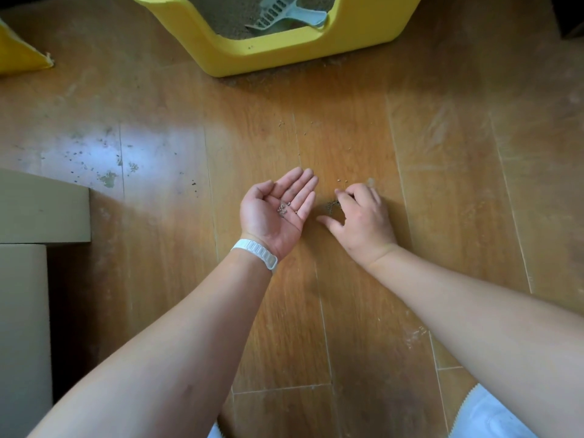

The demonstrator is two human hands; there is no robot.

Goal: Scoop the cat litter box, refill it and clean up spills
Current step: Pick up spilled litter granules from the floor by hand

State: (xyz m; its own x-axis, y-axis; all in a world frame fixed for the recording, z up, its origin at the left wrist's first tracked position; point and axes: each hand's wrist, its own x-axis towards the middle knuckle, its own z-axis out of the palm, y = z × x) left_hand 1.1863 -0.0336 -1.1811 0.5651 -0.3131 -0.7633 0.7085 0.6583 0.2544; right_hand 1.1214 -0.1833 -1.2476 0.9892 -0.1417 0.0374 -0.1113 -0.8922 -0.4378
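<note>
A yellow litter box (271, 53) stands at the top of the view, filled with tan litter, with a pale blue slotted scoop (281, 14) lying inside. My left hand (278, 210) is palm up over the wooden floor and cups several grey litter grains (284, 208). My right hand (363, 216) is palm down beside it, fingers curled and touching the floor at a small pile of spilled litter (331, 205). More loose grains (341, 180) lie just beyond the fingers.
Fine litter dust (278, 75) lines the floor along the box's front edge. Dark specks and smudges (107, 177) mark the floor at the left. A yellow bag corner (19, 52) shows at upper left, beige cardboard (38, 210) at left.
</note>
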